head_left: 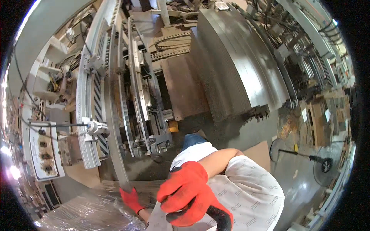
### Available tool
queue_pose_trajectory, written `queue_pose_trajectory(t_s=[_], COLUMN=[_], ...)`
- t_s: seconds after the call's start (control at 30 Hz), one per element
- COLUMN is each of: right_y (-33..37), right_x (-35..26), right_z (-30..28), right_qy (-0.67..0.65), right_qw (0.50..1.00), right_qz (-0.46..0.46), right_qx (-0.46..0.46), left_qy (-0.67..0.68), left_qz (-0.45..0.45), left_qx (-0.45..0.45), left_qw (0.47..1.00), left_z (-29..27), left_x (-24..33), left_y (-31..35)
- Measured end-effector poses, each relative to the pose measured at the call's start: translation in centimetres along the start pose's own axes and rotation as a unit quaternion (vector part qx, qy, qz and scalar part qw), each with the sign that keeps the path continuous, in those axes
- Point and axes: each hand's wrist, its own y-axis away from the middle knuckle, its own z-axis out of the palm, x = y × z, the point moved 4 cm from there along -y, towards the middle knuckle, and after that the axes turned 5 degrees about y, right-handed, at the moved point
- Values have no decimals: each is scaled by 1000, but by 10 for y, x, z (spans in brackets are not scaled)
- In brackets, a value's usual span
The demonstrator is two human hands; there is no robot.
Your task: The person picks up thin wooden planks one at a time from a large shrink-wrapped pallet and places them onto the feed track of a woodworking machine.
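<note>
My left hand [132,200], in a red glove, is at the near end of a long, narrow metal strip [114,156]. Its fingers close round that end, and the strip runs away from me along the machine's left side. Raised close in front of my body is my right hand [185,194], in a red glove with black on its palm side. Its fingers are bent but apart, and no object shows in them. Clear plastic wrap [84,211] lies beside my left hand.
A machine frame with rails [140,96] stands ahead. Beyond it to the right is a tall stack of long metal sheets [243,65]. A white box with round openings [46,152] sits at left. A floor fan [325,165] and wooden pallets [318,119] are at right.
</note>
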Motion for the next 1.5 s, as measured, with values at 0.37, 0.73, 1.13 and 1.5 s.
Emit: queue_pose_trajectory(t_s=[0.37, 0.73, 1.13, 1.5], right_y=[-10, 96, 199, 246], right_x=[19, 113, 126, 128], right_z=[-23, -30, -35, -30], right_qy=[-16, 72, -24, -106], right_qw=[999, 874, 720, 657], right_qz=[-30, 446, 644, 695], right_qx=[-26, -176, -257, -271], left_qy=[-42, 29, -2, 84], left_qz=[-86, -54, -106, -72], left_qx=[11, 82, 38, 17], left_qw=[995, 995, 994, 994], left_z=[23, 2, -1, -10], left_x=[-29, 0, 5, -1], left_y=[13, 17, 17, 13])
